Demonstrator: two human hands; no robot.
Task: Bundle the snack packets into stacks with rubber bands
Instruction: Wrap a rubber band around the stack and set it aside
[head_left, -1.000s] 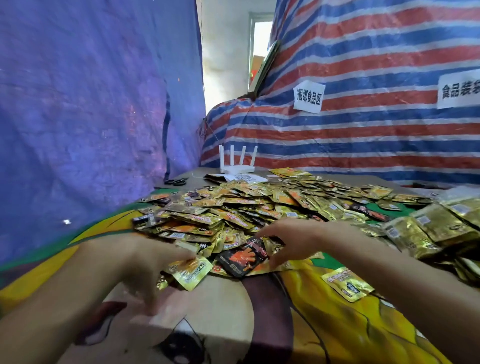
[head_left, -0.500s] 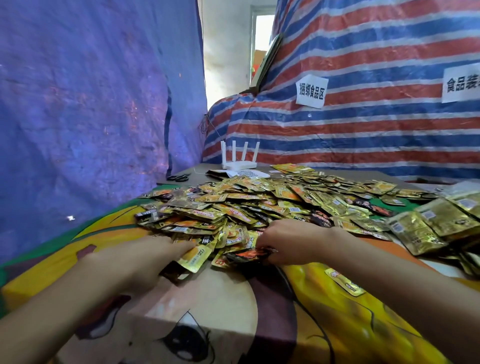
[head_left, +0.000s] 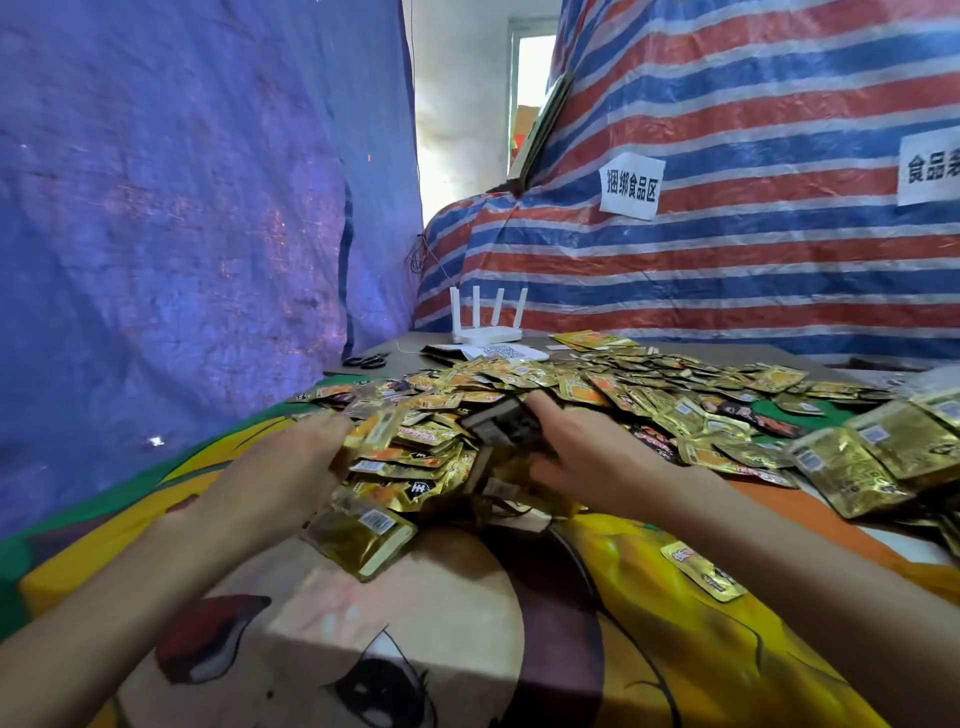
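- Heap of small gold foil snack packets (head_left: 613, 395) spreads across the table's cartoon-printed cloth (head_left: 467, 623), its near edge between both hands
- Left hand (head_left: 291, 462) presses stretched fingers against the heap's left side; the fingertips are blurred
- Right hand (head_left: 587, 447) lies on the heap, forefinger and thumb spread either side of a dark packet (head_left: 496, 428); whether they pinch it cannot be told
- 1 gold packet with a barcode (head_left: 358, 535) lies just beside the left wrist
- 1 lone packet (head_left: 701, 571) sits apart, near the right forearm
- Larger gold pouches (head_left: 852, 467) pile at the right
- White router with 4 antennas (head_left: 485, 332) and black scissors (head_left: 366, 359) stand behind the heap
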